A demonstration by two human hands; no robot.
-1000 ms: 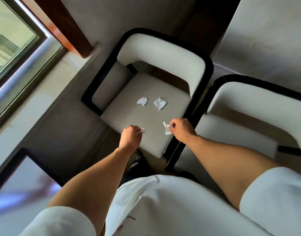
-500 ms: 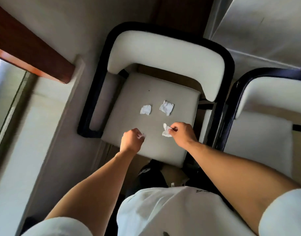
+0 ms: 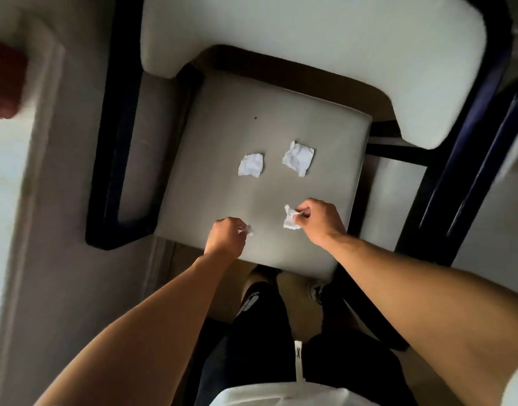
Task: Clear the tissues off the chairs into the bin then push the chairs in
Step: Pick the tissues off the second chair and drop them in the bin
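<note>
Head view, looking down on the chair seat (image 3: 231,118). I read this as the gathering stage of the clearing job: both hands work at the near edge of the cushion, each with a tissue in its fingers.

The left hand (image 3: 226,238) is curled into a loose fist, and a small tissue scrap (image 3: 247,230) shows at its thumb side, pinched against the fingers. The right hand (image 3: 318,219) pinches a larger crumpled tissue (image 3: 289,219) between thumb and fingertips; the paper hangs toward the seat, and I cannot tell whether its lower edge touches the cushion.

Two more crumpled tissues lie loose on the middle of the seat, side by side and apart from each other: the left one (image 3: 250,165) squarish, the right one (image 3: 299,157) larger, with a tail pointing toward the hands. Both sit well in front of the padded backrest (image 3: 296,33) and beyond the two hands.

To do this step well, I would tuck each held piece back into the palm so thumb and forefinger are free again, then reach forward and take the remaining pair, one per hand. A light pinch at a raised crease should lift each piece cleanly; pressing flat risks sliding it across the smooth cushion. The paper is light, so loose fragments could drop from a slack fist.

No bin is in view. A second chair's dark frame (image 3: 469,177) stands just beside the first, on the right.
</note>
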